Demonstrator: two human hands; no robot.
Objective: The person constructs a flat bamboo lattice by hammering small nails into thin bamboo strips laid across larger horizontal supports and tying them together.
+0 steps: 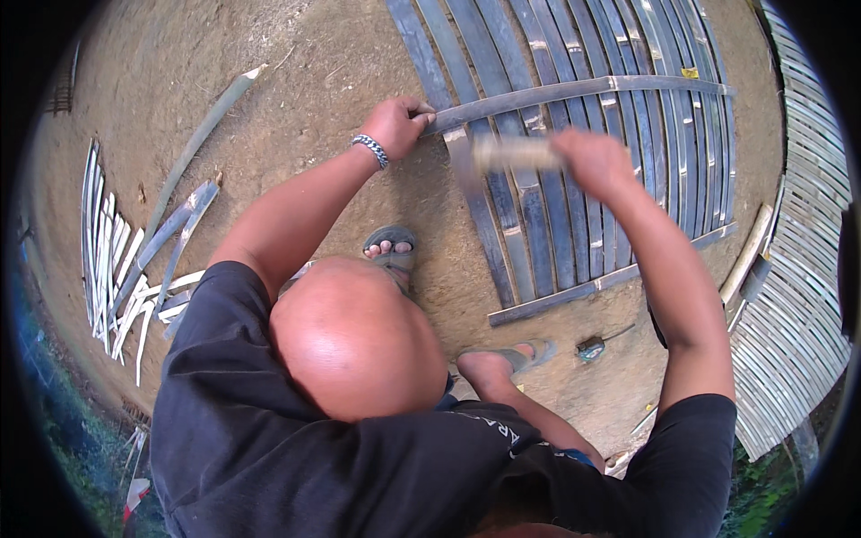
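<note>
My left hand (396, 130), a braided bracelet at its wrist, is closed at the left end of a long bamboo crosspiece (538, 95). Its thumb and fingers pinch there; whether they also hold a small nail cannot be made out. The crosspiece lies across a panel of split bamboo slats (536, 235), side by side with narrow gaps. My right hand (596, 166) is wrapped round the pale handle of a hammer (518, 154), raised over the panel. Motion smears the tool, and its dark head is just right of and below my left fingertips.
A second bamboo crosspiece (619, 280) runs along the panel's near edge. Loose pale strips (117, 260) and a long split bamboo piece (202, 134) lie at left. Another slatted bamboo panel (794, 296) curves along the right. A small dark object (589, 349) sits near my right foot.
</note>
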